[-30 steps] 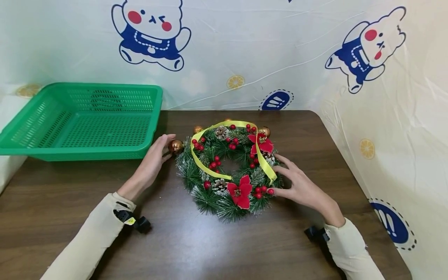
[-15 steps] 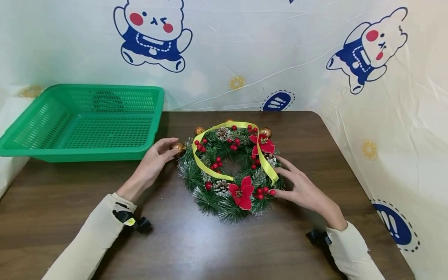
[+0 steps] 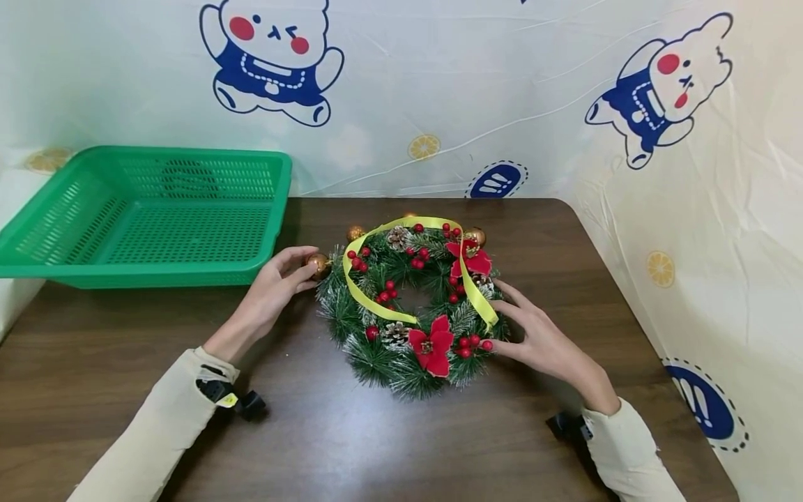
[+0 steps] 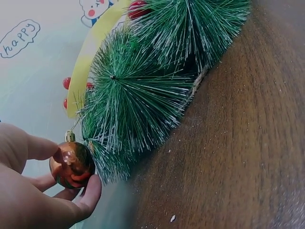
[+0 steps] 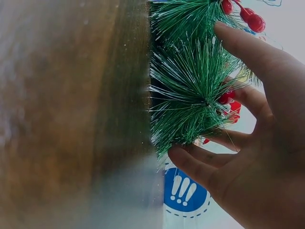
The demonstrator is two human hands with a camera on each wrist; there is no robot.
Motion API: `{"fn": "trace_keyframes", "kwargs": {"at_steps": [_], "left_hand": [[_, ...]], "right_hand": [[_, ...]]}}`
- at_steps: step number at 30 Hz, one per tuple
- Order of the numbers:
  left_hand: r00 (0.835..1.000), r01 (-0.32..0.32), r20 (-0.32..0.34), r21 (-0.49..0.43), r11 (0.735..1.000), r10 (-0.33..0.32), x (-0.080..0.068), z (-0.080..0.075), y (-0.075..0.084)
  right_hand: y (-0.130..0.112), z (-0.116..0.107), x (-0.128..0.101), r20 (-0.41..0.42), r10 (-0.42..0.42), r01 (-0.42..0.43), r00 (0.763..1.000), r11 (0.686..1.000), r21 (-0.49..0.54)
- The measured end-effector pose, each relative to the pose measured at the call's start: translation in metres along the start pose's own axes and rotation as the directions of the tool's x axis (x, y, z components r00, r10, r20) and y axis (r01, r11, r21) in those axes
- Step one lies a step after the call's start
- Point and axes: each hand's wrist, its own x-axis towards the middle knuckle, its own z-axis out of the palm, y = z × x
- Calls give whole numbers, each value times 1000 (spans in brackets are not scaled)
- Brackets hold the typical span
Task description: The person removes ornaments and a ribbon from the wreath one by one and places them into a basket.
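A green pine wreath [image 3: 414,307] with red berries, red flowers, pine cones and a yellow ribbon [image 3: 477,296] lies flat on the dark wooden table [image 3: 376,446]. My left hand [image 3: 306,269] pinches a copper bauble [image 3: 318,265] at the wreath's left edge. In the left wrist view the bauble [image 4: 71,164] sits between thumb and fingers, tight against the needles [image 4: 138,109]. My right hand [image 3: 502,317] holds the wreath's right edge. In the right wrist view the fingers [image 5: 248,47] lie over a pine tuft [image 5: 190,95] with the thumb under it.
A green perforated plastic basket [image 3: 157,216] stands at the table's back left, overhanging the left edge. A printed cartoon sheet [image 3: 439,104] walls the back and right side. Two more gold baubles [image 3: 475,236] sit on the wreath's far side.
The left fingers have curled a little closer round the bauble. The wreath and the right hand have hardly moved.
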Motion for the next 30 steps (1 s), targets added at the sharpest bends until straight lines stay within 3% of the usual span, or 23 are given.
{"fn": "trace_keyframes", "kwargs": {"at_steps": [30], "left_hand": [[999, -39, 7, -24, 999, 39, -7, 11, 18]], "right_hand": [[1, 1, 0, -6, -6, 6, 1000, 1000, -19]]}}
